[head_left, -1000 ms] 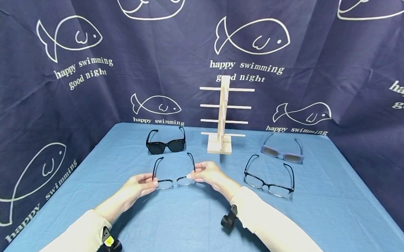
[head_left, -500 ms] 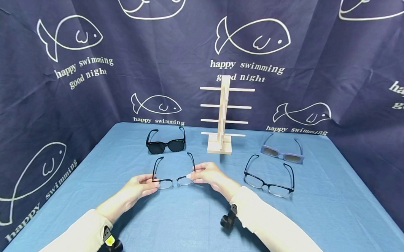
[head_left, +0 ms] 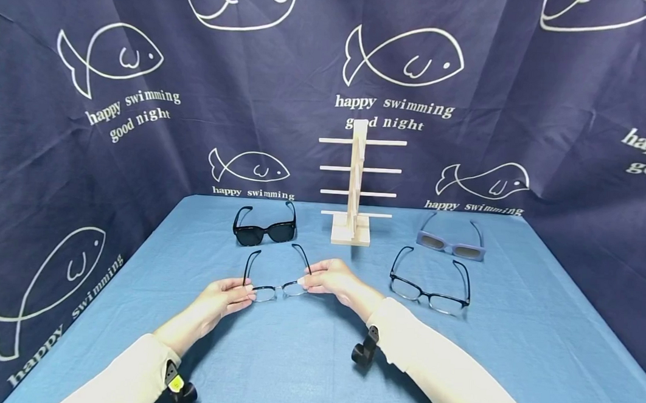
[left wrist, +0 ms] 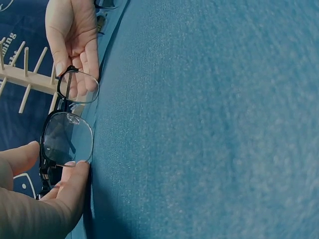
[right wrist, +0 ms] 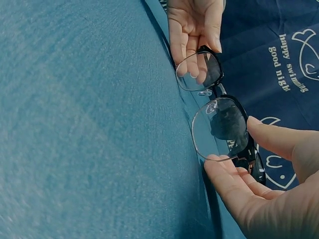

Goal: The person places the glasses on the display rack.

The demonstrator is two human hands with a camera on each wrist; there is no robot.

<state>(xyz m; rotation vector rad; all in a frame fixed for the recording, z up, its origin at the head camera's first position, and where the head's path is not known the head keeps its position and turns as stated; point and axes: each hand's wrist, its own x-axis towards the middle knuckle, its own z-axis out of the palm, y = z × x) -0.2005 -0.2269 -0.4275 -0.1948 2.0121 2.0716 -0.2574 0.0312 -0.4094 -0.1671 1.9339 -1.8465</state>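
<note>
A pair of half-rim eyeglasses [head_left: 279, 289], black along the top with thin metal below, stands between both hands with its temples spread toward the back. My left hand [head_left: 223, 297] pinches its left corner, near the hinge. At the opposite corner, my right hand [head_left: 332, 278] pinches the frame between thumb and fingers. In the left wrist view, the clear lens [left wrist: 68, 139] lies just beside the left fingertips. The right wrist view shows the right thumb against the black upper rim [right wrist: 239, 107], with fingers under the lens.
Black sunglasses [head_left: 266, 232] lie behind the left hand. A wooden display rack [head_left: 355, 185] with crossbars stands at the back middle. Black-framed eyeglasses [head_left: 430, 297] and purple sunglasses [head_left: 452, 247] lie on the right of the blue-covered table [head_left: 314, 371]. A dark fish-print curtain [head_left: 284, 114] encloses the back.
The right temple of the held eyeglasses has swung slightly inward, to the left. Both hands keep their grip almost in place, and the other things stay put.
</note>
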